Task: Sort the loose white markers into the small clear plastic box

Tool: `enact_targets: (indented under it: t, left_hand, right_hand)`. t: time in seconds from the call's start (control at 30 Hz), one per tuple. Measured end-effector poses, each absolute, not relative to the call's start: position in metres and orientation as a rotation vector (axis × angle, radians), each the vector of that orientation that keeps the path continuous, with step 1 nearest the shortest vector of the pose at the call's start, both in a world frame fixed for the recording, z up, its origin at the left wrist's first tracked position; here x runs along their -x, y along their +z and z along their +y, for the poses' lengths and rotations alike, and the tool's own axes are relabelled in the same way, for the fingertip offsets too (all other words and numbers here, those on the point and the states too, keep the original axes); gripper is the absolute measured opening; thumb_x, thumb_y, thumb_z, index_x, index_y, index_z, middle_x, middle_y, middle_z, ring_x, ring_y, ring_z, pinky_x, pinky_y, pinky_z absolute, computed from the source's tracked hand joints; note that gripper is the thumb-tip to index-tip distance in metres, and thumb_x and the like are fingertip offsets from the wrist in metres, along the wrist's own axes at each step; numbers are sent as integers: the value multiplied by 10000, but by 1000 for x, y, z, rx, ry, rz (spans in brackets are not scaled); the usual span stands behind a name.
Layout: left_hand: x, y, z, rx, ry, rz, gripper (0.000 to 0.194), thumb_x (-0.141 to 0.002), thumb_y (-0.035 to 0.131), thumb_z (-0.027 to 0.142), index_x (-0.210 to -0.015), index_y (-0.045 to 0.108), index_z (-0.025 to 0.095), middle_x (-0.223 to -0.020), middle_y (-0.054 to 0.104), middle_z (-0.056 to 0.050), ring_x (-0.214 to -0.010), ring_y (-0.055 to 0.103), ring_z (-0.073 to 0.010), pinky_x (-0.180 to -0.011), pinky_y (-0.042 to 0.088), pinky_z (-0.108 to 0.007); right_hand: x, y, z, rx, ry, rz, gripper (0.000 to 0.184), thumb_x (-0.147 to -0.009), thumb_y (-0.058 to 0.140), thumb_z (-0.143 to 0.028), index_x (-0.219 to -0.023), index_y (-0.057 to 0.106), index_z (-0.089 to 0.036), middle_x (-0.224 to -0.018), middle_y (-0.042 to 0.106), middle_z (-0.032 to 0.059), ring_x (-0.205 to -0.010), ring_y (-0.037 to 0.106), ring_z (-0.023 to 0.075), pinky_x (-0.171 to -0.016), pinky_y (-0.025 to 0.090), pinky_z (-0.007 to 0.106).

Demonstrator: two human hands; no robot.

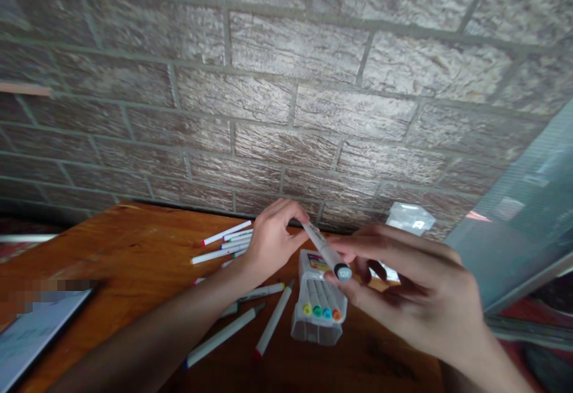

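Both grips closed w/ L hand (pixel 274 232) & R hand (pixel 412 285) on marker (pixel 323 248), above clear case (pixel 317 332) w/ capped markers (pixel 322 303).

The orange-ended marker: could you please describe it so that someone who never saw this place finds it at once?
On the wooden table, before the brick wall, find the open clear case holding a row of markers. The orange-ended marker lies at the row's right end; its neighbours' ends are yellow, green and blue.
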State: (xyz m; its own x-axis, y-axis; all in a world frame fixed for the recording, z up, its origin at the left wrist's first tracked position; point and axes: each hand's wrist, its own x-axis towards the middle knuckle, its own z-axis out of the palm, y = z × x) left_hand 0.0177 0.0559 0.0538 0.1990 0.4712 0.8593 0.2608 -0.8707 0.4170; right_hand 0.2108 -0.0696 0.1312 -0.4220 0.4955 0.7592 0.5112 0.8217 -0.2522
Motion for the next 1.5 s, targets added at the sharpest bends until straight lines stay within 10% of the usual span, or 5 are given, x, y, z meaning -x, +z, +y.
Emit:
enact_targets:
  t: [0.4,0.87,1.5]
  left_hand:
    - [-13,56,58,-2382,1787,744,198,-867,845,122,-838,670,210,-875,760,-11,-848,706,-195,-785,510,-313]
    - [-18,74,27,-1970,1758,551,235,-843,931,312,-1056,871,235,-807,789,-17,-699,677,-148,-669,546,-263]
    - [-13,84,14,-2163,1691,368,228,-901,805,112,-1115,834,186,-905,757,-32,-787,678,-131,-724,558,-252]
  right_hand:
    - [-228,139,-66,935,-25,-1928,149,-916,809,-218,-1051,783,-278,-667,715,-11,-490,619,124,-433,463,236]
    - [-286,115,31,990,1295,-1347,287,-713,921,-290,-917,756,-174,-676,732,27,-425,514,94,-354,309,187]
    - [-294,101,44,858,1226,-1399,301,-684,1006,-289,-900,815,-201,-681,629,-27,-497,481,54,-429,400,144]
